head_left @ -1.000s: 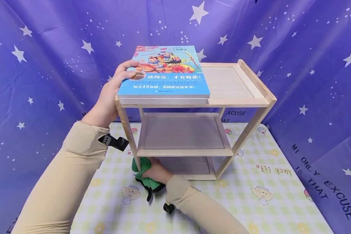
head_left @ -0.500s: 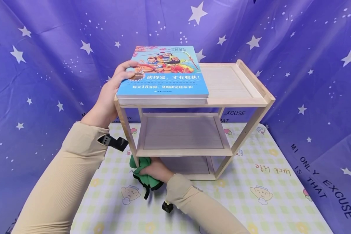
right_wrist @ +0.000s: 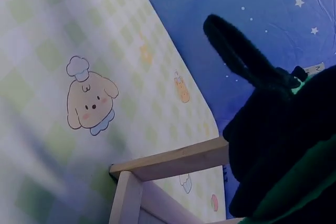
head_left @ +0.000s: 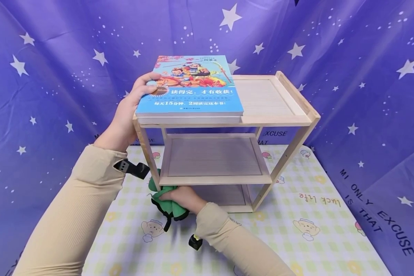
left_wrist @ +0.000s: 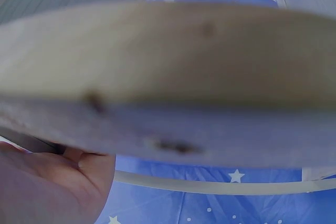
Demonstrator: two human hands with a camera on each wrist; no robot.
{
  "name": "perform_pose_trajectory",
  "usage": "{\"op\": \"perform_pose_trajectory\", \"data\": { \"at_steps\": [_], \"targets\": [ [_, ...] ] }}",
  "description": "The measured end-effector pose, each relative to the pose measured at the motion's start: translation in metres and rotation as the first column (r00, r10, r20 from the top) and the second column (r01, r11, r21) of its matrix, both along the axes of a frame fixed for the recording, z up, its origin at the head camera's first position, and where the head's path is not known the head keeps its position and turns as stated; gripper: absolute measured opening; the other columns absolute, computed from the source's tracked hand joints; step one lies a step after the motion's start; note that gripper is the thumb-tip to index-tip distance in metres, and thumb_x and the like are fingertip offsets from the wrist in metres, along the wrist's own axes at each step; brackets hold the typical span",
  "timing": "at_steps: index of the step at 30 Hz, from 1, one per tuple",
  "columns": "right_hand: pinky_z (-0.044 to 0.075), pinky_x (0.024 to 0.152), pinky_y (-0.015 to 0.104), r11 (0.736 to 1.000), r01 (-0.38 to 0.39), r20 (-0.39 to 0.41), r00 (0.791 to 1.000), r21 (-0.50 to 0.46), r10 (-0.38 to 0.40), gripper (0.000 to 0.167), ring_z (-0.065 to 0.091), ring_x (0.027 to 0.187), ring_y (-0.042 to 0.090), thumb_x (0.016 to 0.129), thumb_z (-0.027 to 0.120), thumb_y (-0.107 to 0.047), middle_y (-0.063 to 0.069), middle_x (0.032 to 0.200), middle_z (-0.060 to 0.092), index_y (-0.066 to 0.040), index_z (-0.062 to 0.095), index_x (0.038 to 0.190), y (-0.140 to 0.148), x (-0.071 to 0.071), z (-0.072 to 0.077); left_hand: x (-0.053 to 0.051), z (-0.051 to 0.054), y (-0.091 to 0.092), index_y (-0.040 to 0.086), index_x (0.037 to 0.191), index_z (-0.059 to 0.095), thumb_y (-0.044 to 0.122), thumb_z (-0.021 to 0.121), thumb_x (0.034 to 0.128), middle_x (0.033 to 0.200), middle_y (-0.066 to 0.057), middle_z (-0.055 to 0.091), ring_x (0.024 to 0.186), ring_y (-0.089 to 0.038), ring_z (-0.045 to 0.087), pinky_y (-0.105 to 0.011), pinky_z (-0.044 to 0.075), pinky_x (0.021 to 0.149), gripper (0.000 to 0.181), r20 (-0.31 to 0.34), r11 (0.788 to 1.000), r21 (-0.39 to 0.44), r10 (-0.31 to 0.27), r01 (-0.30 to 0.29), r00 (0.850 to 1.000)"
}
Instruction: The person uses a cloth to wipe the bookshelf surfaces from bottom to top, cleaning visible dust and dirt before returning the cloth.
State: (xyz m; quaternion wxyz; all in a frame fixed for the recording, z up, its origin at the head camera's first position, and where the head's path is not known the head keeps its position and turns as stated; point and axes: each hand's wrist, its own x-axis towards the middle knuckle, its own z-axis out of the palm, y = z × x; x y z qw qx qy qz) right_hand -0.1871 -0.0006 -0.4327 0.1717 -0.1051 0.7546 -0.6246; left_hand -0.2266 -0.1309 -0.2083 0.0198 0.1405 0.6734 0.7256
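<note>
A three-tier wooden shelf [head_left: 215, 180] stands on the table, with two stacked books [head_left: 193, 96] flat at the left of its top tier. The upper book has a blue illustrated cover. My left hand [head_left: 127, 107] grips the top tier's left end, thumb and a finger reaching the cover's edge; its other fingers are hidden. Low at the front left leg, my right hand [head_left: 184, 197] holds a green cloth [head_left: 172, 205] with black edging against the wood. Part of this cloth shows behind the leg. In the right wrist view the dark cloth [right_wrist: 283, 140] hides the fingers.
A checkered tablecloth [head_left: 296, 203] with cartoon prints covers the table. Purple curtains [head_left: 358, 76] with white stars hang behind and at both sides. A blurred wooden part [left_wrist: 184, 56] fills much of the left wrist view.
My right hand and the green cloth have shifted slightly up and left at the leg; more cloth shows behind it. My left hand keeps its place. The whole head view has drifted slightly.
</note>
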Motion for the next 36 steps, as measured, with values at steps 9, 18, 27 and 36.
{"op": "perform_pose_trajectory", "data": {
  "at_steps": [9, 18, 27, 36],
  "targets": [
    [0.052, 0.077, 0.024, 1.000, 0.017, 0.022, 1.000, -0.006, -0.017, 0.045, 0.062, 0.082, 0.008, 0.071, 0.082, -0.013, 0.003, 0.102, 0.068, -0.005, 0.065, 0.112, -0.003, 0.001, -0.003, -0.001, 0.000, -0.001, 0.034, 0.138, 0.042, 0.033, 0.044, 0.0998, 0.159, -0.004, 0.025, 0.142, -0.031, 0.031, -0.046, 0.024, 0.116, 0.038, 0.001, 1.000, -0.014, 0.018, -0.018, 1.000],
    [0.051, 0.088, 0.026, 0.999, 0.016, -0.061, 0.998, -0.050, -0.019, 0.053, 0.064, 0.096, 0.012, 0.071, 0.079, -0.002, 0.009, 0.113, 0.068, -0.005, 0.061, 0.121, -0.005, 0.002, -0.012, -0.002, 0.000, -0.001, 0.033, 0.137, 0.043, 0.031, 0.043, 0.1003, 0.159, -0.004, 0.024, 0.142, -0.030, 0.030, -0.046, 0.023, 0.117, 0.037, -0.010, 1.000, -0.018, 0.025, -0.025, 1.000],
    [0.049, 0.091, 0.033, 0.991, 0.109, -0.058, 0.993, 0.083, -0.104, 0.068, 0.058, 0.102, 0.020, 0.067, 0.082, -0.006, 0.012, 0.115, 0.063, -0.004, 0.055, 0.130, -0.008, 0.007, -0.039, -0.004, -0.002, -0.001, 0.032, 0.136, 0.043, 0.029, 0.043, 0.0999, 0.158, -0.005, 0.026, 0.141, -0.031, 0.032, -0.046, 0.024, 0.116, 0.036, -0.010, 1.000, -0.009, 0.019, -0.019, 1.000],
    [0.047, 0.097, 0.038, 0.990, 0.042, -0.095, 0.995, 0.136, -0.029, 0.086, 0.056, 0.117, 0.028, 0.072, 0.080, -0.006, 0.017, 0.134, 0.056, -0.011, 0.039, 0.149, -0.004, 0.007, -0.059, -0.004, -0.002, 0.000, 0.032, 0.134, 0.044, 0.029, 0.043, 0.0993, 0.157, -0.004, 0.028, 0.140, -0.031, 0.034, -0.046, 0.026, 0.115, 0.035, -0.016, 1.000, 0.001, 0.021, -0.021, 1.000]
  ]
}}
